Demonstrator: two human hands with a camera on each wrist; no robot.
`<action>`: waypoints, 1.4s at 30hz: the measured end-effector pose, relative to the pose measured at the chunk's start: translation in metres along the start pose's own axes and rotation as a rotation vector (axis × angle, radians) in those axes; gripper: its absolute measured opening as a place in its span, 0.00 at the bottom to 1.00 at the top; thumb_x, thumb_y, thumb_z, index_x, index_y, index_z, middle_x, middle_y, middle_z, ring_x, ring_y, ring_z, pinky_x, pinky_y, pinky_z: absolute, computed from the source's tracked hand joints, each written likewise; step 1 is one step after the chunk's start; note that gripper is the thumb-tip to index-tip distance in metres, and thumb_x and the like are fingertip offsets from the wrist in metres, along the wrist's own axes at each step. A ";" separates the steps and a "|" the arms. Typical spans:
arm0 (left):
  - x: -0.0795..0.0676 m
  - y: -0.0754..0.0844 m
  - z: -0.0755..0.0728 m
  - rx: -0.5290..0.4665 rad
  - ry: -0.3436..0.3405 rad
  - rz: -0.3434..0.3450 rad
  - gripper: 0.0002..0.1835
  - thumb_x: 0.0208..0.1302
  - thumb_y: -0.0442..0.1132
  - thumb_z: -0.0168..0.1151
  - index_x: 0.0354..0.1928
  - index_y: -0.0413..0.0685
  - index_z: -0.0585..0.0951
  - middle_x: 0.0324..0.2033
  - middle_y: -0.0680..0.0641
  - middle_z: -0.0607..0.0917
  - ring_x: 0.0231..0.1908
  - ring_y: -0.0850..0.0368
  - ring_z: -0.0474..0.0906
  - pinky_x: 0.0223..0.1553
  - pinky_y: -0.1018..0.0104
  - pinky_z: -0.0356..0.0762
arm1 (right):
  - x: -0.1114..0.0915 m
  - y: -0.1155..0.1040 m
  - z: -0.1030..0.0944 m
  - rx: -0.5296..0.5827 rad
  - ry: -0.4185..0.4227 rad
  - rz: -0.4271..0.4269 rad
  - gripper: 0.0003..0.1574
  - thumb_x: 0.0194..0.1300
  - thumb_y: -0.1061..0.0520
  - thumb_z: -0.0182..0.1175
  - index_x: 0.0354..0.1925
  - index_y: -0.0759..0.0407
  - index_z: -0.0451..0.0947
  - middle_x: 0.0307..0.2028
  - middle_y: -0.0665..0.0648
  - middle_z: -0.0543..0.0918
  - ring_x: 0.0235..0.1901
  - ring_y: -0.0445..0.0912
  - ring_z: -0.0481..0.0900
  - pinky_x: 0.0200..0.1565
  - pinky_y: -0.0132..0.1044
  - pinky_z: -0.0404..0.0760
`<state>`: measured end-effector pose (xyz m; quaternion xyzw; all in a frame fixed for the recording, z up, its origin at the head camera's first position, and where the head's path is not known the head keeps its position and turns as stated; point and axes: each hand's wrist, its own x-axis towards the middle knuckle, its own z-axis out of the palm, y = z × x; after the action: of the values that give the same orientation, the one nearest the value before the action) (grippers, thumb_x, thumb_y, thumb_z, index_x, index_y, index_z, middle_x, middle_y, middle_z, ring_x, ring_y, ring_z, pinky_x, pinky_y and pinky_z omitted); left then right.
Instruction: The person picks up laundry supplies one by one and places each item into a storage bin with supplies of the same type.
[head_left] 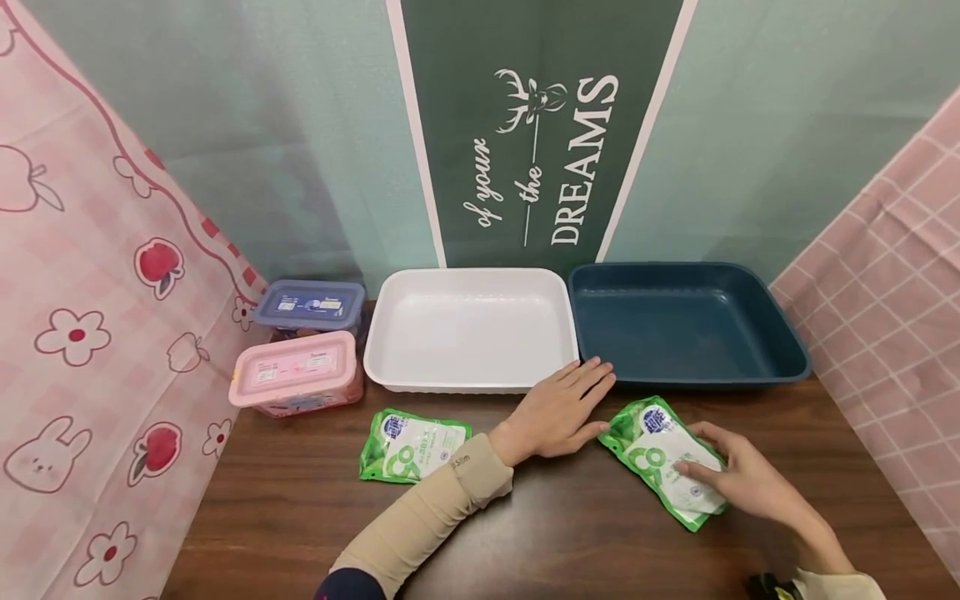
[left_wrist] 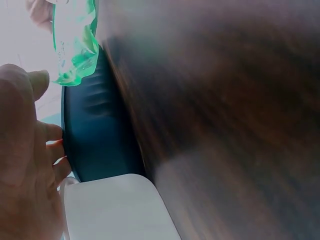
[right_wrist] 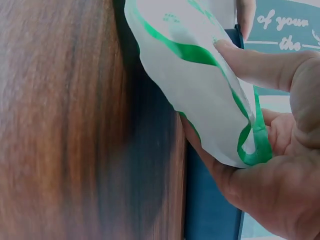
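Note:
My right hand [head_left: 738, 475] grips a green and white pouch [head_left: 667, 458] by its right side, thumb on the printed front and fingers behind, as the right wrist view also shows. That pouch [right_wrist: 185, 75] is held over the table in front of the dark blue tray [head_left: 675, 325]. My left hand [head_left: 555, 412] is stretched out with its fingers straight, fingertips at the near corner where the white tray [head_left: 472, 333] meets the blue one. Its thumb points at the pouch's upper left corner. A second green and white pouch [head_left: 412, 446] lies on the table, partly behind the left sleeve.
At the left stand a pink-lidded box [head_left: 296, 371] and, behind it, a blue-lidded box [head_left: 310, 304]. Both trays stand side by side against the green curtain [head_left: 525, 167]. The brown wooden table [head_left: 555, 533] runs between pink patterned cloths on both sides.

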<state>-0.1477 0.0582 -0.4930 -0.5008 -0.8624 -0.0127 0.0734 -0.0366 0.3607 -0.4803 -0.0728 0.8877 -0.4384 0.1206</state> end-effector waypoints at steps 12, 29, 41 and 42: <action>0.002 0.002 0.004 0.002 0.027 -0.012 0.37 0.87 0.60 0.37 0.85 0.46 0.56 0.84 0.45 0.59 0.85 0.50 0.49 0.86 0.59 0.40 | -0.018 0.005 -0.017 0.047 0.032 0.058 0.28 0.76 0.59 0.65 0.68 0.67 0.70 0.36 0.54 0.87 0.25 0.44 0.84 0.27 0.39 0.84; 0.001 0.001 0.004 -0.015 0.031 -0.024 0.38 0.86 0.61 0.37 0.85 0.46 0.56 0.85 0.45 0.58 0.85 0.50 0.48 0.86 0.59 0.41 | -0.021 -0.016 -0.070 0.026 0.210 0.092 0.25 0.76 0.61 0.65 0.58 0.32 0.73 0.30 0.47 0.89 0.24 0.45 0.88 0.24 0.38 0.85; 0.002 0.002 0.003 -0.002 0.043 -0.032 0.37 0.86 0.60 0.38 0.85 0.46 0.57 0.84 0.46 0.60 0.85 0.51 0.50 0.86 0.59 0.42 | 0.002 -0.025 -0.094 0.210 0.298 0.123 0.20 0.78 0.61 0.63 0.55 0.34 0.74 0.30 0.42 0.90 0.24 0.41 0.88 0.24 0.36 0.86; 0.002 0.002 0.004 -0.002 0.041 -0.033 0.37 0.86 0.60 0.38 0.85 0.46 0.57 0.84 0.46 0.60 0.85 0.51 0.50 0.86 0.59 0.42 | 0.002 -0.025 -0.095 0.240 0.295 0.133 0.19 0.78 0.61 0.62 0.55 0.35 0.74 0.30 0.43 0.90 0.25 0.41 0.89 0.24 0.35 0.86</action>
<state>-0.1471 0.0617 -0.4964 -0.4863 -0.8688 -0.0251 0.0902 -0.0647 0.4170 -0.4052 0.0661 0.8400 -0.5380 0.0258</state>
